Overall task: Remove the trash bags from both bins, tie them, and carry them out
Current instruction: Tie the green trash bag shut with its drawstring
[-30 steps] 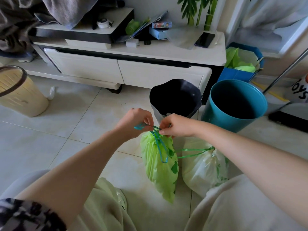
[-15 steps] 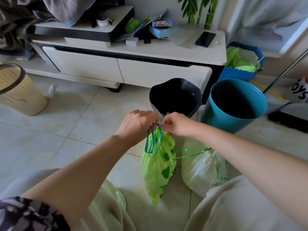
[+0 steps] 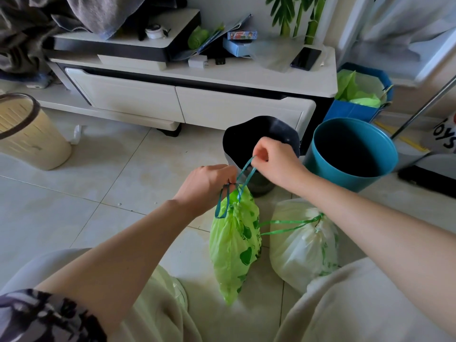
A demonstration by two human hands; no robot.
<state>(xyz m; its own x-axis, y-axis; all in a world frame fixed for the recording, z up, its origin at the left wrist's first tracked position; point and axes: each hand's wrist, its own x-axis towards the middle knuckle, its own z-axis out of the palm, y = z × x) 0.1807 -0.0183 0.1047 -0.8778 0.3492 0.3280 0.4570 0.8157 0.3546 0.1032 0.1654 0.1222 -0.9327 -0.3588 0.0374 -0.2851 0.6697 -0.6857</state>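
A bright green trash bag [image 3: 234, 243] hangs above the floor tiles, gathered at its neck by a teal drawstring [image 3: 244, 172]. My left hand [image 3: 207, 183] pinches one loop of the string at the bag's neck. My right hand [image 3: 274, 160] pulls the other loop up and to the right. A second, pale bag [image 3: 301, 245] lies on the floor to the right, its green drawstring drawn tight. Behind the hands stand a black bin [image 3: 278, 128] and a teal bin [image 3: 352, 154], both without bags.
A white TV cabinet [image 3: 197, 104] runs along the back with a phone [image 3: 306, 58] on top. A beige basket [image 3: 27, 134] stands at the left. A blue box [image 3: 357, 111] with green bags sits at the back right, next to a metal pole [image 3: 424, 104].
My right hand has risen and moved right, drawing a drawstring loop out taut. The green bag has lifted slightly and its neck has cinched. My left hand stays at the neck.
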